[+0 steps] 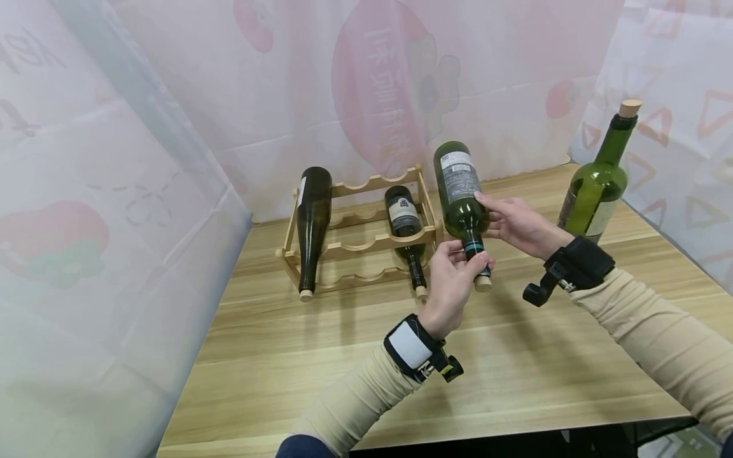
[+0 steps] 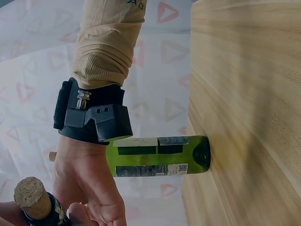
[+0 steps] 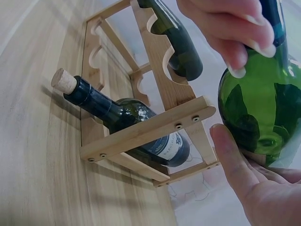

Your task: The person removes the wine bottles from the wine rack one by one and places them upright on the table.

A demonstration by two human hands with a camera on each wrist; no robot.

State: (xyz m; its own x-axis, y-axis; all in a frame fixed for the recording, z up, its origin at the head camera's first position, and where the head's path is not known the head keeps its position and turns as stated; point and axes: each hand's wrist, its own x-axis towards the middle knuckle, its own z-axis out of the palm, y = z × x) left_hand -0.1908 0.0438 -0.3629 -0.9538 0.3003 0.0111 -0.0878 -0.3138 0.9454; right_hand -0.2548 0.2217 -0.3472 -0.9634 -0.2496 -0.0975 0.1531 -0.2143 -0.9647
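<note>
A green wine bottle (image 1: 458,191) is held tilted in the air at the right of the rack, its base up and its cork (image 1: 483,283) pointing down toward the person. My left hand (image 1: 449,286) grips its dark neck, thumb over the front. Farther up, my right hand (image 1: 521,222) holds the bottle's body near the shoulder, the thumb (image 3: 233,162) lying against the glass in the right wrist view. Beside the bottle stands a two-tier wooden wine rack (image 1: 378,242). A dark bottle (image 1: 314,216) lies on its upper tier at the left, and a labelled bottle (image 1: 403,216) lies lower at the right.
Another corked green bottle (image 1: 598,181) stands upright at the right, behind my right wrist. The wooden table (image 1: 298,375) ends at a front edge close to the person. Printed sheets (image 1: 286,83) hang along the back and sides.
</note>
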